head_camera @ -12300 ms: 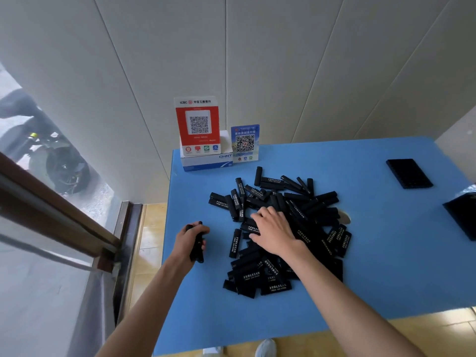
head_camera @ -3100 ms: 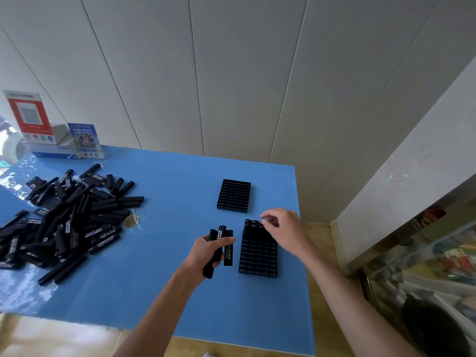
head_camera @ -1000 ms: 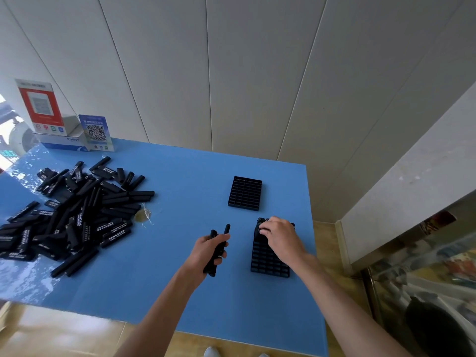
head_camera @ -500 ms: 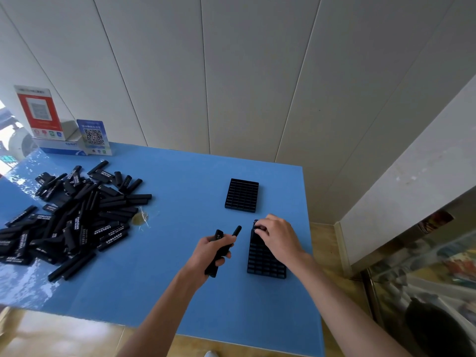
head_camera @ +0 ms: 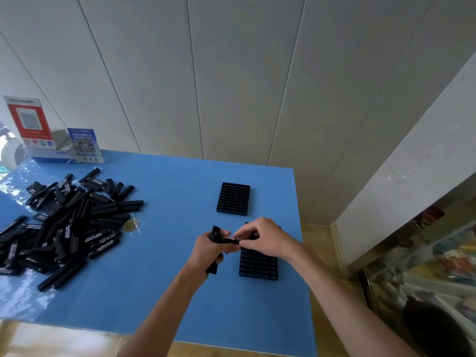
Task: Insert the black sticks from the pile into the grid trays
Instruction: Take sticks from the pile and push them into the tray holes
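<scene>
Barely begun — the pile at left is huge, the far tray empty, while the left hand grips sticks and the right hand pinches one over the near tray.

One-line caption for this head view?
Right hand takes a black stick from the left hand above the near tray.

pile left, far tray behind near tray right

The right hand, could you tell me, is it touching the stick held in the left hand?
Touching: the head view shows right hand fingertips pinching the stick that the left hand grips.
</scene>
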